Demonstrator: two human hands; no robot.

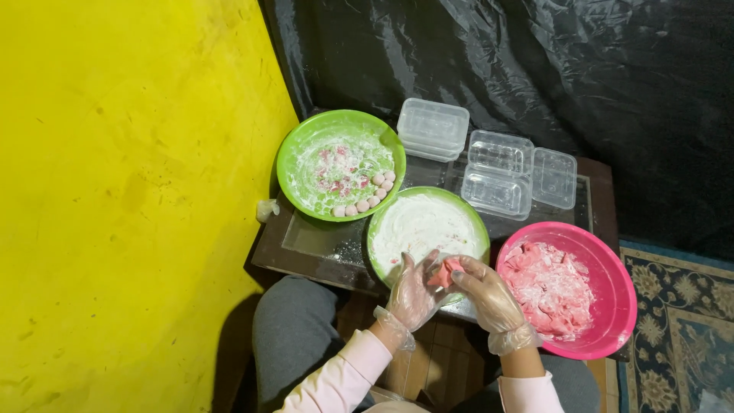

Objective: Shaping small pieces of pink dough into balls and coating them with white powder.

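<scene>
At the bottom of the frame we see our pink sleeves and our grey trousers (294, 336), which lie nearest to the camera. Just above them, near the lower centre, our two hands wear thin clear gloves. The left hand (413, 294) is half open like a cup, and its fingers (419, 268) touch the pink dough piece (446, 273). The right hand (489, 298) bends its fingers around the same piece, so both hands hold it together over the near edge of the green bowl with white flour (427, 226). To the right of the hands stands a pink bowl (615, 294) with floured pink dough. In the upper centre a second green bowl (306, 141) holds small pink balls in a curved row. Behind the bowls, some clear plastic boxes (497, 168) stand on the dark table (321, 245). The left part of the frame is a yellow wall (115, 191).
</scene>
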